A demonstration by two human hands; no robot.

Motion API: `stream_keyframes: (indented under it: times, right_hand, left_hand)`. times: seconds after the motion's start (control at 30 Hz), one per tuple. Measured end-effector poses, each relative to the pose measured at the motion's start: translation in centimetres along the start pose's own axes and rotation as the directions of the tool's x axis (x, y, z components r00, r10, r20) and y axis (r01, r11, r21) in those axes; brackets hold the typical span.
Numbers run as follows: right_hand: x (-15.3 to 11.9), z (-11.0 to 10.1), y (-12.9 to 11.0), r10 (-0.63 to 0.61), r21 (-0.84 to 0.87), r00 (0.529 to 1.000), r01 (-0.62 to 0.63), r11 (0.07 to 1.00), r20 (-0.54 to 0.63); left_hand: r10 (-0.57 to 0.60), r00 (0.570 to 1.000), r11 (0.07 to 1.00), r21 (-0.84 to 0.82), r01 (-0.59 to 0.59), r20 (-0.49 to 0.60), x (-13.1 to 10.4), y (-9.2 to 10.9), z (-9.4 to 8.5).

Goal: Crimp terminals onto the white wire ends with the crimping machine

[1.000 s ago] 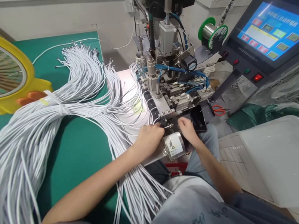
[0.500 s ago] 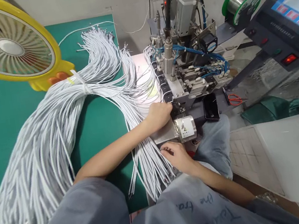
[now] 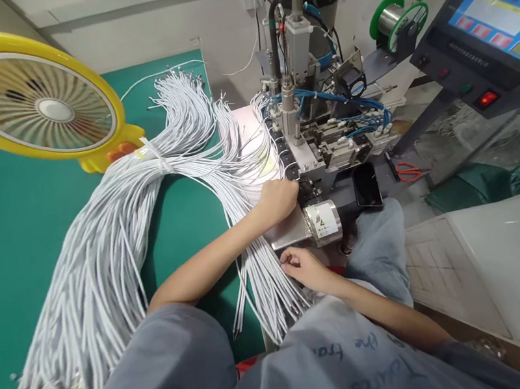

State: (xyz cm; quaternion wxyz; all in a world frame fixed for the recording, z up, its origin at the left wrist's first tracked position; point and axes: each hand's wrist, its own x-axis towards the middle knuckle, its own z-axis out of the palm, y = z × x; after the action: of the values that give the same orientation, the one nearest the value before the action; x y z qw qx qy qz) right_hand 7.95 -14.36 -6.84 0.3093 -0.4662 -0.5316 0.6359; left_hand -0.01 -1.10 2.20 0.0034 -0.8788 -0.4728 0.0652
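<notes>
My left hand (image 3: 279, 201) is closed at the front end of the machine's feed track (image 3: 287, 162), knuckles up; its fingertips and anything in them are hidden. Below it, my right hand (image 3: 307, 268) has its fingers curled together beside the loose ends of a bundle of white cables (image 3: 268, 272). Whether a cable lies between those fingers I cannot make out. The cables pass under my left forearm and join a large tied bundle (image 3: 89, 267) on the left. Several single cables run across to the black track of the machine (image 3: 303, 155).
A yellow fan (image 3: 54, 112) stands on the green table mat (image 3: 13, 227). A cylindrical motor (image 3: 324, 222) sits just right of my hands. Beyond it are a phone (image 3: 366, 186), red-handled scissors (image 3: 408, 171), a wire spool (image 3: 391, 19) and a control screen (image 3: 501, 5).
The view has tilted up a little, so the fan, cables and machine sit lower in the picture. Both hands have stayed at nearly the same places, with no clear change of grip.
</notes>
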Motion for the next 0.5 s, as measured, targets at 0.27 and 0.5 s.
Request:
stream_keyframes:
  times: [0.27, 0.5]
  right_hand:
    - [0.2, 0.8, 0.7, -0.038, -0.052, 0.998, 0.035, 0.998, -0.057]
    - [-1.2, 0.8, -1.3, -0.136, -0.478, 0.977, 0.04, 0.877, -0.166]
  left_hand:
    - [-0.009, 1.0, 1.0, -0.013, 0.009, -0.001, 0.1, -0.1, -0.4]
    - [0.132, 0.99, 0.976, -0.169, -0.138, -0.045, -1.4, 2.4, -1.2]
